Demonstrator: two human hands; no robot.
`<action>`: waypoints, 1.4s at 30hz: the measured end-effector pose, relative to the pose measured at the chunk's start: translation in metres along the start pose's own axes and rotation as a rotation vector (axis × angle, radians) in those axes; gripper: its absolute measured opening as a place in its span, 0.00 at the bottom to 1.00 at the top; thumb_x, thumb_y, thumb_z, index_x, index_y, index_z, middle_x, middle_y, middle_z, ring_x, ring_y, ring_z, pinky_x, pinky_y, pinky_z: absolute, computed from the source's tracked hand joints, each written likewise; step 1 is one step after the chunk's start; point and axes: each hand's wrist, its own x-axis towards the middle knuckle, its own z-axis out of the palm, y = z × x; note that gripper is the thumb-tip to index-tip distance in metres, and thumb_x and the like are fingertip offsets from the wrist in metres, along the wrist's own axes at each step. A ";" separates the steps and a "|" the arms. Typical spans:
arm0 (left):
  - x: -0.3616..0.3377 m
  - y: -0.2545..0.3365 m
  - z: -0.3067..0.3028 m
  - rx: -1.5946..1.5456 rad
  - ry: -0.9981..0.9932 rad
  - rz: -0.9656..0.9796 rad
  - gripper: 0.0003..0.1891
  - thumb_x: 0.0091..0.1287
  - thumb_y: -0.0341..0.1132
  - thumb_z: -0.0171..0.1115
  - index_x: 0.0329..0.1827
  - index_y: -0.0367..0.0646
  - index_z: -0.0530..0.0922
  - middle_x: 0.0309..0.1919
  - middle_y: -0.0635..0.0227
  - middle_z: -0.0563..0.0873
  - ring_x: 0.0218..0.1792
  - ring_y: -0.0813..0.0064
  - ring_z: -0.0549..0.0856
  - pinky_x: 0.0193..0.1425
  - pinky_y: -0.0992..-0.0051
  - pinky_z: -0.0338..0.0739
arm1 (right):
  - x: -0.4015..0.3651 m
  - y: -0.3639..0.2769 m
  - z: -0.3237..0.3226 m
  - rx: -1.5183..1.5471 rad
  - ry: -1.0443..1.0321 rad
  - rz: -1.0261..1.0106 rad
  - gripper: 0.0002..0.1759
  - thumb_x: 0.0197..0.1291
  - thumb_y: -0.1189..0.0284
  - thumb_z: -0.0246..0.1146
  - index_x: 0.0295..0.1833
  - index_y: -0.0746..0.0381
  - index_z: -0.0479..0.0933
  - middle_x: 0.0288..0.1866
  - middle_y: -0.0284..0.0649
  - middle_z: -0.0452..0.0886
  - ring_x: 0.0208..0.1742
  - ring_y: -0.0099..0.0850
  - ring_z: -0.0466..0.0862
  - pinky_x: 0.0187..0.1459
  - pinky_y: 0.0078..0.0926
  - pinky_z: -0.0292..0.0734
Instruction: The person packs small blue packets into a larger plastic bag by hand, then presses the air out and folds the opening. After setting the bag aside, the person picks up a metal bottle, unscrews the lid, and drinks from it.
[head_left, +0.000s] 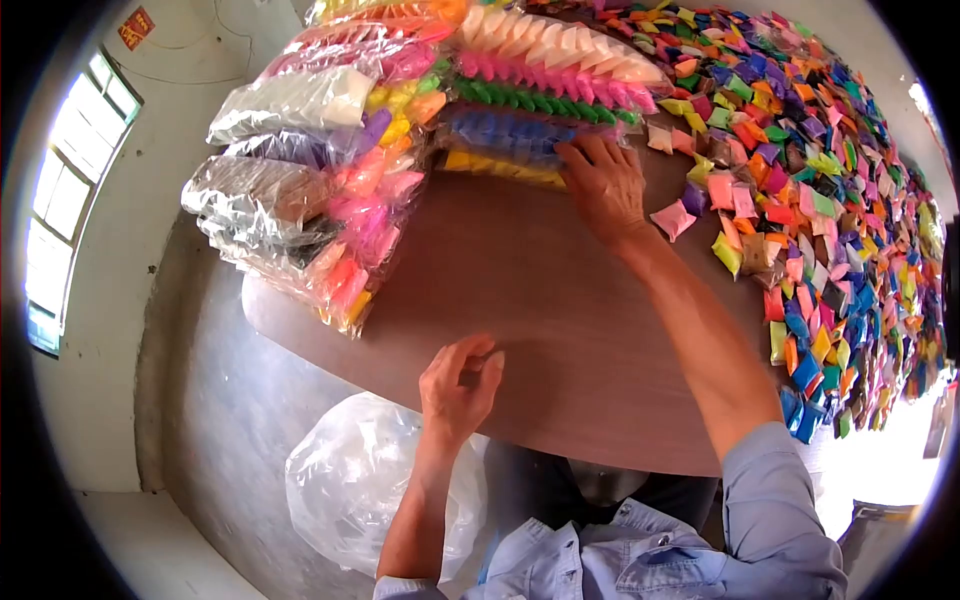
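My right hand [605, 188] reaches to the right end of a clear bag of blue packets [505, 132], its fingers spread against it. Just below lies a row of yellow packets [500, 166], its right end beside that hand. Whether the fingertips grip any plastic is hard to see. My left hand [460, 388] hovers over the near part of the brown table [520, 310], fingers loosely curled, thumb apart, with nothing in it. Above the blue row are rows of green packets [530, 100] and pink packets [545, 80].
Stacked clear bags of coloured packets [290, 190] lie at the table's left. A large heap of loose small packets [790, 190] covers the right side. A clear plastic bag [370, 480] sits below the table's front edge, and a window [80, 190] is at far left.
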 end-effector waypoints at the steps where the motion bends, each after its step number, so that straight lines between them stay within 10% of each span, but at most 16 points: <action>1: 0.000 0.001 0.000 0.001 0.004 -0.009 0.13 0.67 0.25 0.78 0.54 0.37 0.89 0.44 0.58 0.94 0.40 0.67 0.95 0.47 0.72 0.90 | 0.001 -0.001 0.002 0.007 -0.003 0.007 0.19 0.57 0.75 0.74 0.56 0.54 0.87 0.55 0.35 0.86 0.59 0.40 0.86 0.61 0.48 0.77; 14: -0.003 -0.002 -0.001 0.068 -0.050 0.030 0.08 0.75 0.29 0.73 0.53 0.37 0.88 0.40 0.64 0.93 0.38 0.75 0.91 0.44 0.76 0.85 | -0.170 -0.088 -0.221 0.232 -0.217 0.313 0.14 0.61 0.71 0.77 0.52 0.57 0.88 0.56 0.38 0.86 0.57 0.42 0.88 0.63 0.46 0.79; 23: -0.006 -0.015 0.008 0.167 -0.030 0.122 0.10 0.79 0.33 0.71 0.57 0.39 0.88 0.44 0.64 0.94 0.41 0.75 0.90 0.46 0.75 0.85 | -0.316 -0.062 -0.368 -0.144 -0.057 0.637 0.11 0.59 0.77 0.75 0.48 0.60 0.88 0.54 0.41 0.88 0.55 0.46 0.88 0.61 0.45 0.80; 42: -0.011 -0.010 0.015 0.637 -0.058 0.315 0.14 0.78 0.35 0.69 0.62 0.40 0.86 0.52 0.57 0.90 0.49 0.56 0.89 0.54 0.59 0.86 | -0.403 -0.030 -0.357 -0.325 0.210 0.677 0.08 0.65 0.72 0.66 0.48 0.57 0.86 0.52 0.38 0.86 0.56 0.43 0.86 0.64 0.46 0.74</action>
